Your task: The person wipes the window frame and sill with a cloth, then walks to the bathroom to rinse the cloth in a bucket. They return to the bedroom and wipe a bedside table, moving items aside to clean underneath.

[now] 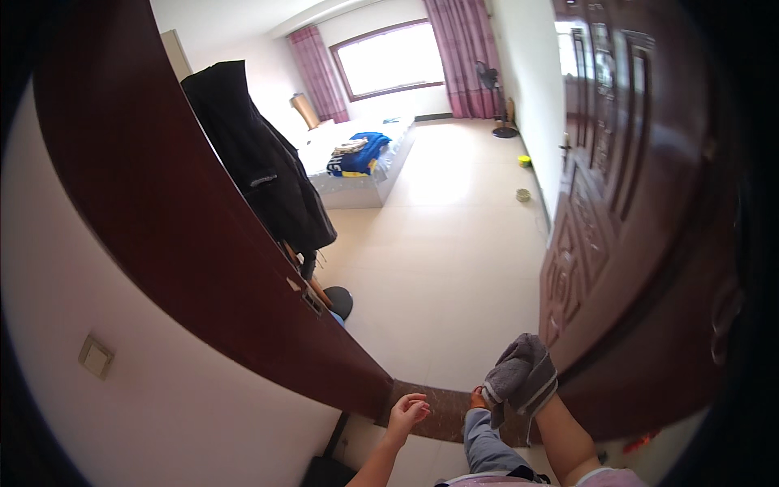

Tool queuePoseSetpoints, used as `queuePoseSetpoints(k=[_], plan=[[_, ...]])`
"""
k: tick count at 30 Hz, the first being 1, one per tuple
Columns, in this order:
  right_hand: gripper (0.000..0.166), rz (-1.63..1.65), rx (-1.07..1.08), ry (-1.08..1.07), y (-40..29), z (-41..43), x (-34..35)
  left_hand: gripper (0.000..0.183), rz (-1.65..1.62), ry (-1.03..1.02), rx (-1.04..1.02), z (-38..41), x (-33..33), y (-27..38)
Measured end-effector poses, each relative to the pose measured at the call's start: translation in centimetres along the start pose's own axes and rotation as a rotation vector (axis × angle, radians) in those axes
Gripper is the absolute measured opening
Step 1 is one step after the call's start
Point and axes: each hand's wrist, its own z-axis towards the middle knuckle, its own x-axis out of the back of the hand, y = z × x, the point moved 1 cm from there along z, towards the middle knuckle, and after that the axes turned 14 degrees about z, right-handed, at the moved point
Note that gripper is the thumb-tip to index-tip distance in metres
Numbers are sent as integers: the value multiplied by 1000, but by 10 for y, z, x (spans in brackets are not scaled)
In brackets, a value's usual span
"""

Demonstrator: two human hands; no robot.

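A grey towel-like cloth [517,371] with pale edging is draped over my right hand and bunched in it. The hand itself is hidden beneath the folds, and only my bare forearm shows below. My left hand [409,414] hangs in the air above the brown marble-look threshold [447,426], its fingers loosely curled and holding nothing. One foot [478,399] of mine, in grey trousers [487,444], is at the threshold, partly covered by the cloth.
A carved dark-red door [590,201] stands ajar inward on the right; the door frame [201,243] rises on the left. Beyond are a black coat [261,164], a bed [353,195] with a folded blue blanket [362,155], and a standing fan [504,131]. Small containers [523,195] sit along the right wall.
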Motion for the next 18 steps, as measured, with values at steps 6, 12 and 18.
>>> queuePoseSetpoints(k=[6,12,18], plan=[[24,325,-146,-12,57,197,-30,16,-153,276,153,169,37,70],[28,371,-325,-182,157,368,-73,20,-223,390,66,284,85,137],[26,106,-161,-418,172,509,-151,17,-351,626,176,394,163,136]])
